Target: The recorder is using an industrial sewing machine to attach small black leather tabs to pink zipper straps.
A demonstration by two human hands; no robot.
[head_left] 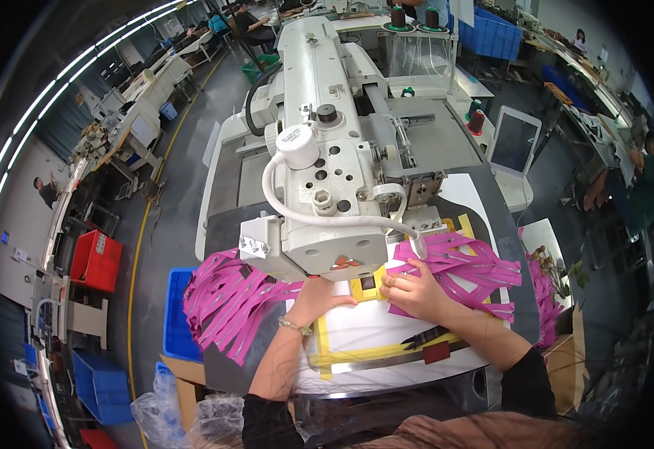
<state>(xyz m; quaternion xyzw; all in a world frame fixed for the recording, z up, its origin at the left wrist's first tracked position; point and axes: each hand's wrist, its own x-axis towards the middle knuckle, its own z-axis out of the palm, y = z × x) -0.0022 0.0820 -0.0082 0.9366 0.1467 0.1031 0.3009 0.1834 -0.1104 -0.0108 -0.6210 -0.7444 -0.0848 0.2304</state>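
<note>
A white industrial sewing machine (315,150) stands in front of me. My left hand (319,303) reaches under its head, thumb at a yellow taped fixture (360,288); its other fingers are mostly hidden. My right hand (417,292) lies right of that fixture, fingers curled and pressed together, their hold unclear. Beside it fans a bundle of pink zipper strips (461,273); another pink bundle (229,303) spreads left of the machine head. A white work plate (353,329) with yellow tape lies beneath my hands, with black scissors (420,338) near my right wrist.
A blue bin (181,314) sits left of the machine. A white tray (544,232) with more strips, a screen (514,142) and thread cones (475,120) are at right. Red (95,258) and blue crates (102,385) line the left aisle. Several people work at benches farther away.
</note>
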